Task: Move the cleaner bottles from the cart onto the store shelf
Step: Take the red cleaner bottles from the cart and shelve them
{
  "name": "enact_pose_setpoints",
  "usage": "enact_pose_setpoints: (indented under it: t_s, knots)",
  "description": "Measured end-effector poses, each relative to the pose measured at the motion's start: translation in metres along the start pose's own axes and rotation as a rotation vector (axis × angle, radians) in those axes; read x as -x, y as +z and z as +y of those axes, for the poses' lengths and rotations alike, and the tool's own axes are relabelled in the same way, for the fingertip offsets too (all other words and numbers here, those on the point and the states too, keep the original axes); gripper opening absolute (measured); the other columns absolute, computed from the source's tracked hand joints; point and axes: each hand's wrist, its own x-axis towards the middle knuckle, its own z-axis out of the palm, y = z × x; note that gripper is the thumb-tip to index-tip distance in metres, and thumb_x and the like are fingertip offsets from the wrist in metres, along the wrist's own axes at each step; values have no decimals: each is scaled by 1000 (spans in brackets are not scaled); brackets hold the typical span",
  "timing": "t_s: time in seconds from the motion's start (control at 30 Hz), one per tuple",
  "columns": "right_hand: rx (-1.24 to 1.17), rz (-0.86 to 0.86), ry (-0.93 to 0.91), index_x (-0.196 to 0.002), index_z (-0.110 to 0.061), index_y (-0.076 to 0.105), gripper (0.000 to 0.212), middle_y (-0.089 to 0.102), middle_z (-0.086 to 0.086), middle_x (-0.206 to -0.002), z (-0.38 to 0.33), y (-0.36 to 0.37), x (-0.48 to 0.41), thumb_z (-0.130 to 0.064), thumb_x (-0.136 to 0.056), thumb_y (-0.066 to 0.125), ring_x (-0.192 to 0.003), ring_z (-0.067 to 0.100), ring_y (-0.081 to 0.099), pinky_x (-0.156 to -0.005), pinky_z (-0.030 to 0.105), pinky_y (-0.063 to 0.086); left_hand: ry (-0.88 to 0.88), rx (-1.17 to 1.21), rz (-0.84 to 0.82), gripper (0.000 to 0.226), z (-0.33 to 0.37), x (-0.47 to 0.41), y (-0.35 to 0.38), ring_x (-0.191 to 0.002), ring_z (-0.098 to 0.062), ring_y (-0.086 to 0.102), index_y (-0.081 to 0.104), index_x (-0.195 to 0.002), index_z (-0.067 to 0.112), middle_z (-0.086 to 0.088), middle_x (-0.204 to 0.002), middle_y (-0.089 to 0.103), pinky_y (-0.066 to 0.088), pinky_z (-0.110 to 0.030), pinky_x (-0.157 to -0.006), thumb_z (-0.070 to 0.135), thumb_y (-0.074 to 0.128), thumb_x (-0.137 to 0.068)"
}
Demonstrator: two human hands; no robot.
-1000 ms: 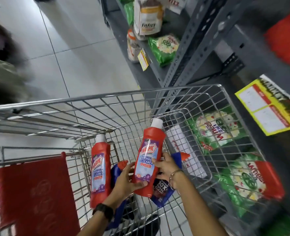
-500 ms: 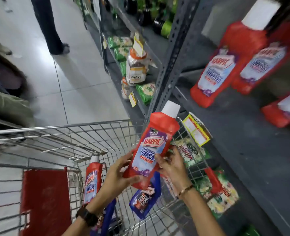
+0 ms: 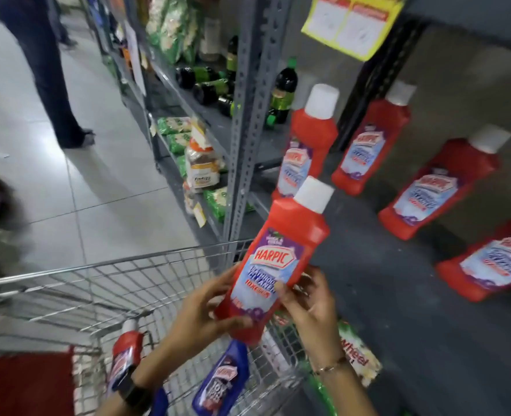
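Observation:
I hold a red Harpic cleaner bottle (image 3: 281, 259) with a white cap in both hands, above the front right corner of the wire cart (image 3: 104, 283). My left hand (image 3: 200, 313) grips its base from the left and my right hand (image 3: 305, 304) grips its lower right side. The bottle tilts toward the dark grey store shelf (image 3: 398, 295), where several identical red bottles (image 3: 365, 145) stand. Inside the cart are another red bottle (image 3: 125, 358) and a blue bottle (image 3: 221, 382).
A perforated grey upright (image 3: 248, 115) divides the shelving. Green packets, a bagged loaf and dark bottles fill the shelves to the left. A person's legs (image 3: 47, 73) stand in the tiled aisle. A yellow price tag (image 3: 350, 22) hangs above. A red child-seat flap (image 3: 26, 385) is at the cart's near end.
Both hands lifted the red bottle up out of the cart and toward the shelf. My view swung up, bringing the shelved red bottles into sight.

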Motion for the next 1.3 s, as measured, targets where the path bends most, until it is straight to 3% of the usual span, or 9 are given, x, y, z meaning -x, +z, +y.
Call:
enact_pose_setpoints:
  t_s: [0.2, 0.47, 0.6, 0.7, 0.87, 0.97, 1.07, 1.17, 1.3]
  knots:
    - [78, 259, -284, -105, -22, 52, 35, 70, -12, -93, -40, -74, -36, -13, -73, 66, -91, 1, 65, -78, 13, 51, 294, -72, -155, 81, 41, -100, 82, -118, -1, 53, 40, -135, 26, 7, -133, 54, 45, -20, -97, 21, 80, -65]
    - [203, 341, -288, -123, -5, 41, 48, 63, -6, -107, -18, -115, -80, -9, -80, 62, -96, 1, 63, -88, 24, 52, 267, 8, -194, 86, 25, -156, 135, -125, -13, 51, 37, -136, 28, -4, -136, 54, 42, -46, -106, 39, 79, -61]
    - [232, 354, -295, -122, -9, 43, 50, 60, -16, -103, -11, -111, -84, -20, -79, 65, -91, -9, 61, -81, 10, 50, 275, -2, -171, 89, 21, -158, 136, -127, -13, 48, 35, -138, 20, -4, -138, 51, 40, -44, -108, 42, 77, -63]
    - [202, 424, -273, -121, -14, 45, 48, 61, -10, -107, -9, -102, -78, -25, -79, 65, -98, -4, 60, -88, 20, 49, 283, 4, -157, 83, 25, -148, 133, -132, -9, 40, 26, -141, 27, 2, -144, 41, 36, -40, -112, 21, 73, -73]
    - [172, 875, -399, -100, -39, 48, 31, 57, -12, -104, 18, -44, -38, -25, -77, 63, -96, 7, 57, -86, 31, 46, 290, 144, 166, 50, -13, -86, 66, -127, -11, 48, 50, -125, 26, 9, -139, 49, 45, -25, -102, 9, 65, -81]
    - [152, 651, -252, -97, -35, 49, 27, 60, -6, -94, 66, 38, -14, -33, -73, 59, -82, 0, 59, -70, 12, 47, 40, 172, 524, 39, -90, -31, -14, -112, -11, 59, 56, -107, 41, 14, -115, 65, 51, -22, -91, 15, 66, -80]
    - [166, 237, 187, -102, -20, 49, 37, 60, 9, -98, 144, 121, -9, -22, -69, 66, -81, 23, 60, -58, 8, 47, -264, 33, 787, 33, -184, 19, -81, -107, -29, 59, 54, -101, 31, -1, -106, 63, 48, -15, -82, 7, 60, -79]
    - [244, -233, 646, -106, -11, 48, 35, 59, 15, -105, 229, 188, -3, -7, -76, 66, -70, 10, 54, -58, 8, 43, -621, -123, 681, 46, -252, 58, -118, -88, -26, 54, 49, -103, 4, -14, -92, 57, 43, -21, -67, 18, 70, -65]
    - [496, -584, 839, -126, -2, 41, 62, 54, 20, -130, 293, 247, 18, -33, -77, 63, -109, 25, 55, -94, 33, 42, -913, -84, 400, 83, -336, 99, -142, -76, -13, 69, 50, -117, 0, -13, -92, 69, 56, -26, -69, 32, 80, -47]
